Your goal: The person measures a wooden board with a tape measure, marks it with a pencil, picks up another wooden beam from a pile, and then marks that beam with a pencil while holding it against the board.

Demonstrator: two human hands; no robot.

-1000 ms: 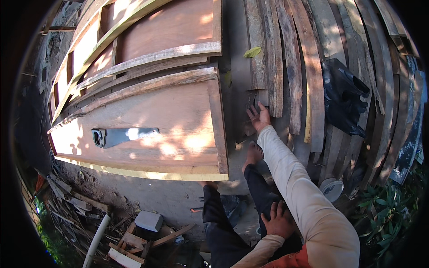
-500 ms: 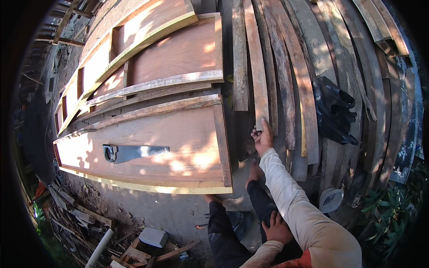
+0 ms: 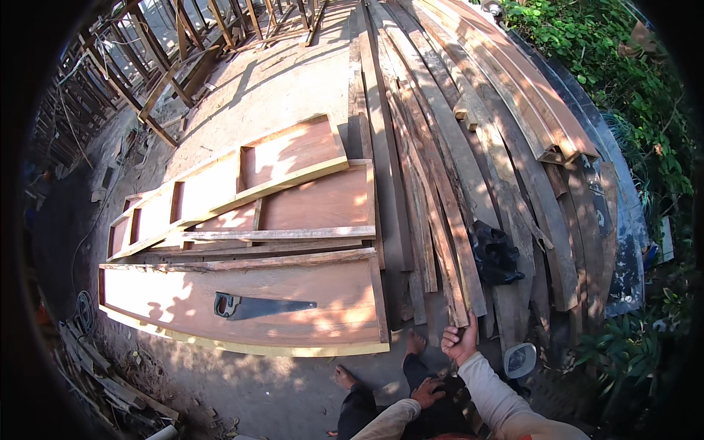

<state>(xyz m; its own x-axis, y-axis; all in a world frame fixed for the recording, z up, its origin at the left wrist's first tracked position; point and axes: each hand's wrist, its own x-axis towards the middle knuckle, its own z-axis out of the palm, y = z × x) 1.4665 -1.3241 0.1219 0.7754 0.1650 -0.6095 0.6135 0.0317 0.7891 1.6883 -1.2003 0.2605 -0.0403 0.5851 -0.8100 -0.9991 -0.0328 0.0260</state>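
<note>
My right hand [image 3: 460, 343] is closed round the near end of a long, narrow wooden board [image 3: 446, 275], its thumb along the side. That board runs away from me over other planks of the pile. Over my bent leg rests my left hand [image 3: 427, 393], fingers spread and holding nothing. A handsaw [image 3: 264, 306] with a dark handle lies on the nearest wood-framed plywood panel [image 3: 345, 311], left of my hands. To the right of the held board, a black plastic bag [image 3: 496, 253] sits on the planks.
More framed panels [image 3: 293, 158] overlap beyond the nearest one. Long planks [image 3: 539, 238] fill the right side, with a pale cap-like object [image 3: 520, 360] near their ends. Scrap wood [image 3: 110, 381] is heaped at lower left. Upright timber framing [image 3: 158, 81] stands at far left; leafy plants [image 3: 587, 59] border the right.
The view has tilted up, showing more of the far ground. My right hand and the board end have come nearer to me and rightward. My left hand stays on my leg.
</note>
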